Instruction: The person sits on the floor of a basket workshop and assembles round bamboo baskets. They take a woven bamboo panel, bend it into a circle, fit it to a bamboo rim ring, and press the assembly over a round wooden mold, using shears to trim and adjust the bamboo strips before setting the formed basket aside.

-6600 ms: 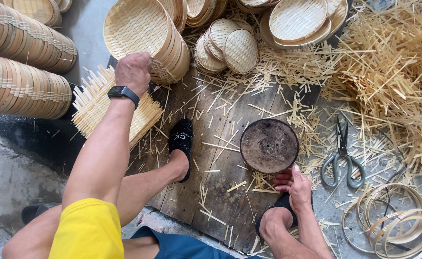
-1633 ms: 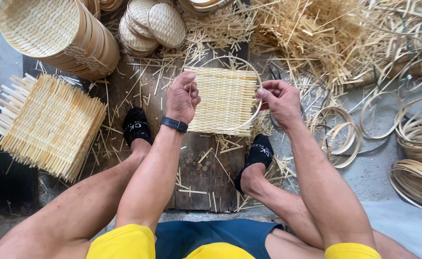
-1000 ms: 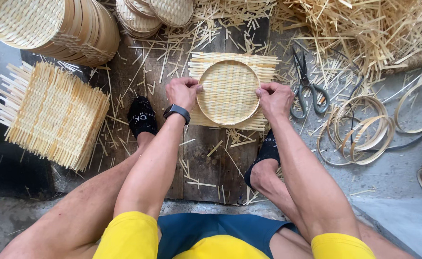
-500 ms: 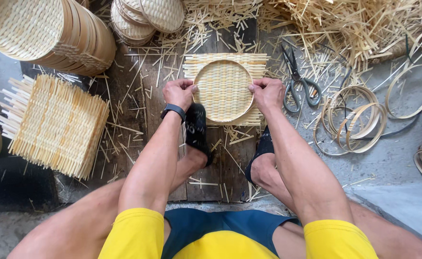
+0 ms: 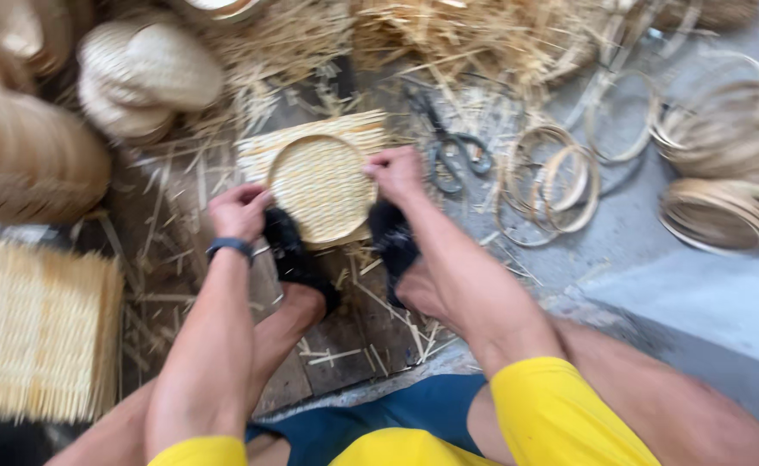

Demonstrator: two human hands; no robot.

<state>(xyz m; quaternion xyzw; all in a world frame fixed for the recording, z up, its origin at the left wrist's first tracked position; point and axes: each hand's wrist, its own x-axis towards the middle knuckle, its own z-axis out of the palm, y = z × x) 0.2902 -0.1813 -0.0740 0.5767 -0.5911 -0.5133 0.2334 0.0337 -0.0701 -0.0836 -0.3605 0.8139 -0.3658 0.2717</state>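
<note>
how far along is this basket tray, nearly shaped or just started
Partly shaped, as far as the blurred view shows. Done: the woven mat is pressed into a round hoop, its middle dished. In hand: the left hand and right hand grip the hoop's two sides, with both feet at its near edge. Left: the mat's square corners stick out past the rim untrimmed; the scissors lie untouched beside it.

You're looking down at a grey concrete floor [image 5: 699, 302], lit evenly, daylight-like. Dark wooden boards [image 5: 345, 332] lie across it, littered with straw-coloured splinters. A heap of loose bamboo strips [image 5: 483, 34] spreads along the top. Stacked woven baskets [image 5: 34, 164] stand at left; coiled bamboo hoops [image 5: 724, 211] lie at right. The view is motion-blurred.
</note>
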